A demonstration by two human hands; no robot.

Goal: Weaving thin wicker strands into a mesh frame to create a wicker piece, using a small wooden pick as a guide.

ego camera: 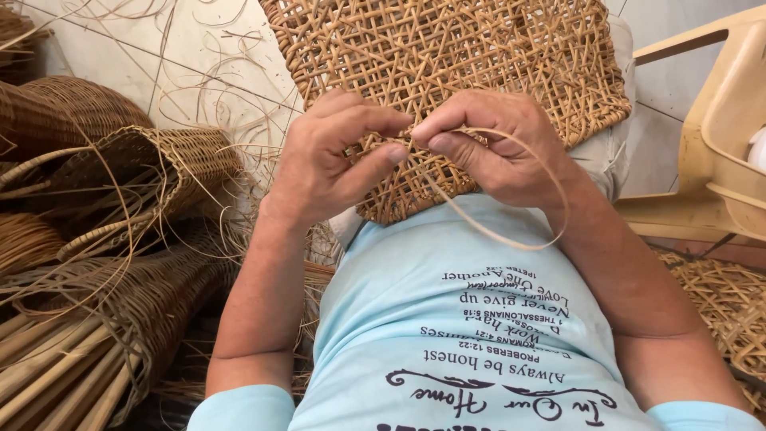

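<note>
A: What's hiding from you?

B: The strip's (pixel 511 219) front end is disappearing under the fingertips, so I'm not seeing where it's entering the weave. The mat (pixel 447 72) is running off the top edge, and its near edge is sitting behind both hands

A: How's the strip looking?

B: It's a thin, flat, pale tan strip, curving in a loose loop from the pinch, out around the right wrist and back across the light blue shirt (pixel 455 319)

A: And the mat?

B: It's an open lattice of the same tan cane with a thicker bound rim, lying on the person's lap and tilting away from them

A: Where's it all sitting against the hands?

B: The right hand (pixel 499 144) is pinching the strip between thumb and forefinger, right at the mat's near edge. The left hand (pixel 335 156) is curling with its fingertips pressing against the weave, almost touching the right thumb; whether it's gripping the strip too, I can't tell

A: Around that?

B: Baskets (pixel 104 160) are piling up on the left with loose strands (pixel 199 80) lying on the tiled floor behind them, and a beige plastic chair (pixel 718 136) is standing at the right
</note>
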